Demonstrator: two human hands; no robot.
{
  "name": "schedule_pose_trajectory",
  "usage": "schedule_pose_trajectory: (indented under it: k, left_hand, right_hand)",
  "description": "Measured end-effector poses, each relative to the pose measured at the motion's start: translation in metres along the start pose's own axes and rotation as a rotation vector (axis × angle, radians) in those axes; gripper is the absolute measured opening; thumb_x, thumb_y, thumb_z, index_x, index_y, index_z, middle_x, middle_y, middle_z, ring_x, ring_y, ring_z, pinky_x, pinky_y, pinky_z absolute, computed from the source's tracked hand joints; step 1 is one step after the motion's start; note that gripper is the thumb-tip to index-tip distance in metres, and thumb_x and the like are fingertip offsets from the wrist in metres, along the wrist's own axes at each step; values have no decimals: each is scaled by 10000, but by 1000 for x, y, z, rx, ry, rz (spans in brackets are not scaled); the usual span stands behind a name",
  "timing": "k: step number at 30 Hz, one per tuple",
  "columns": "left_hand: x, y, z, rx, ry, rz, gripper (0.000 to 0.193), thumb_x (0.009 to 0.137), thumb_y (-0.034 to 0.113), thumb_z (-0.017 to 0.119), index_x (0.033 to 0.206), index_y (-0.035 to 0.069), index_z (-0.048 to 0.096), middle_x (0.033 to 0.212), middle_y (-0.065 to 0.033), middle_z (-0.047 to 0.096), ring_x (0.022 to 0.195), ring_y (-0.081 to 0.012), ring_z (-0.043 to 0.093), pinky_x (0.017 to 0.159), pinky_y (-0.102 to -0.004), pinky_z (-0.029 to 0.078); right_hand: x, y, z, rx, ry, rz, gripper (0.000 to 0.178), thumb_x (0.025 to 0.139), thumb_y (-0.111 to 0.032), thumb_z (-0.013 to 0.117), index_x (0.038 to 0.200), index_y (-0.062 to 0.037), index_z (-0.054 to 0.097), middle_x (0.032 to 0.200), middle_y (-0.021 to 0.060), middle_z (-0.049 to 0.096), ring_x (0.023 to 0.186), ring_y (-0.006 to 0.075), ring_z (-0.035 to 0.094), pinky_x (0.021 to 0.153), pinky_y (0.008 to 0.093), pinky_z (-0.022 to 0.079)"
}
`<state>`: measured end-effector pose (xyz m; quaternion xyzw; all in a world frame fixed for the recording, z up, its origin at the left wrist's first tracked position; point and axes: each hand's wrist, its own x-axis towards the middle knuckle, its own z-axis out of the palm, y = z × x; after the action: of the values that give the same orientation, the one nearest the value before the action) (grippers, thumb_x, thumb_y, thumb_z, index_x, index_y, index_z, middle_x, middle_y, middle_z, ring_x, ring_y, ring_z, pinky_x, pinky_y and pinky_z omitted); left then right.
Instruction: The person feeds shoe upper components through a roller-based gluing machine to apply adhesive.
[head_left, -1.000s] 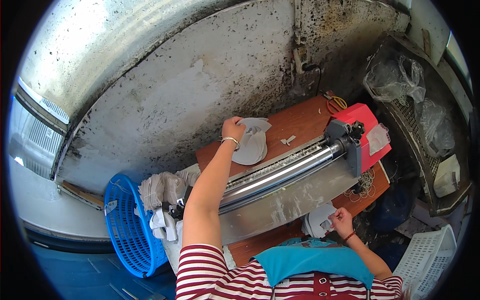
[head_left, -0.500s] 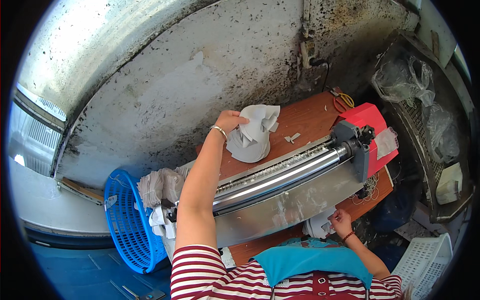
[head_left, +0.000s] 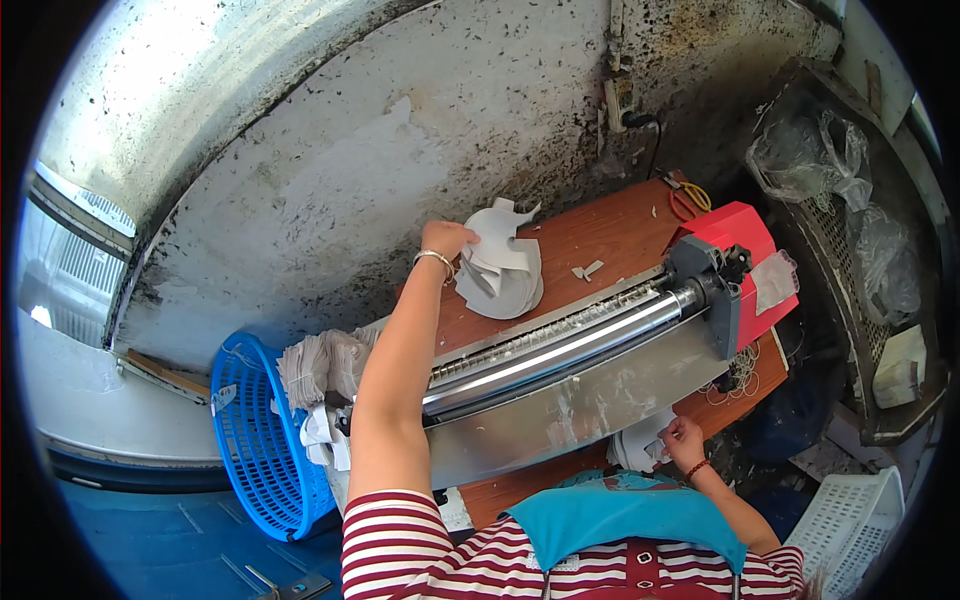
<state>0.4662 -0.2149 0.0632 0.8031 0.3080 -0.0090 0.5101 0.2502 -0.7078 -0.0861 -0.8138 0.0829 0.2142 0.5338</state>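
Behind the metal rollers [head_left: 580, 343], my left hand [head_left: 448, 240] pinches the edge of some white curved cut pieces [head_left: 495, 238]. They fan out over a stack of similar white pieces [head_left: 520, 293] on the brown tabletop. Their material is hard to tell. Below the machine's sloping metal plate [head_left: 590, 408], my right hand [head_left: 683, 443] has its fingers closed at the edge of another pile of white pieces [head_left: 637, 440]. Whether a single piece is between those fingers cannot be made out.
A red end housing [head_left: 735, 235] caps the machine's right side. Tied bundles of greyish pieces [head_left: 325, 365] lie at its left end, beside a blue basket [head_left: 255, 440]. A white crate [head_left: 850, 520] stands lower right. White scraps [head_left: 588, 270] lie on the wooden tabletop [head_left: 610, 240].
My left hand has shifted slightly left, and the white pieces it holds have fanned and flattened over the stack. My right hand has hardly moved.
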Motion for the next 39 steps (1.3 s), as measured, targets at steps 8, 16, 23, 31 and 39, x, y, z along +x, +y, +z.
schedule_pose_trajectory:
  k: [8, 16, 23, 31, 39]
  left_hand:
    - [-29, 24, -3, -189, -60, 37, 162, 578, 54, 734, 710, -10, 666, 673, -65, 592, 571, -143, 488, 524, -283, 395]
    - [-77, 64, -5, -360, -126, 81, 152, 682, 144, 691, 807, 64, 660, 723, -3, 581, 647, -92, 465, 547, -239, 311]
    - [-151, 89, 3, -700, -295, 220, 151, 749, 88, 646, 889, 35, 626, 778, -8, 608, 706, -103, 544, 649, -248, 423]
    - [-202, 77, -3, -865, -358, 206, 138, 803, 87, 612, 931, 41, 593, 863, -44, 615, 762, -142, 589, 665, -293, 482]
    - [-223, 71, 7, -949, -276, 299, 204, 810, 56, 595, 1011, 29, 570, 931, -54, 613, 825, -145, 591, 724, -306, 496]
  right_hand:
    - [-10, -24, 0, -159, -23, -183, 96, 731, -30, 621, 745, 0, 531, 635, 60, 579, 487, 129, 583, 440, 250, 446]
    - [-45, -225, 9, -308, -69, -1101, 177, 708, -25, 639, 874, -65, 594, 777, 77, 609, 604, 219, 602, 493, 293, 469]
    - [-28, -326, 35, -528, 190, -1438, 322, 703, -64, 624, 1020, -89, 569, 907, 80, 540, 732, 234, 579, 639, 336, 466]
    - [-21, -317, 49, -861, 415, -1434, 421, 726, -146, 627, 1126, -65, 526, 893, 84, 520, 724, 233, 542, 661, 344, 402]
    - [-26, -301, 53, -713, 352, -1088, 466, 750, -199, 614, 1162, -24, 485, 768, 79, 558, 549, 222, 577, 489, 341, 449]
